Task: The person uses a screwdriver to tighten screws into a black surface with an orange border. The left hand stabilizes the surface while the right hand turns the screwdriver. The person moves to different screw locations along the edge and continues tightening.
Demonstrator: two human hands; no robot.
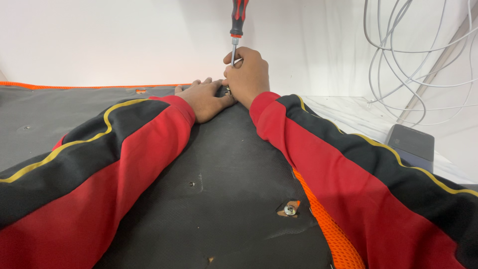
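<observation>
Top centre of frame, a screwdriver [236, 30] with red-and-black handle stands upright, its metal shaft running down into the right hand [247, 75]. Right-hand fingers curled together around the lower shaft, clamped on it near the tip; tip itself hidden behind the fingers. Left hand [205, 98] lies flat just left of it, fingers together and pressed on the dark grey fabric panel [219, 169], touching the right hand. Both sleeves red and black with yellow piping. Panel has orange mesh edging [331, 234] at lower right and a bolt head [290, 209] in a torn hole, lower centre. Grey cables [398, 55] hang at upper right against the white wall; a dark grey box [411, 144] sits at right.
</observation>
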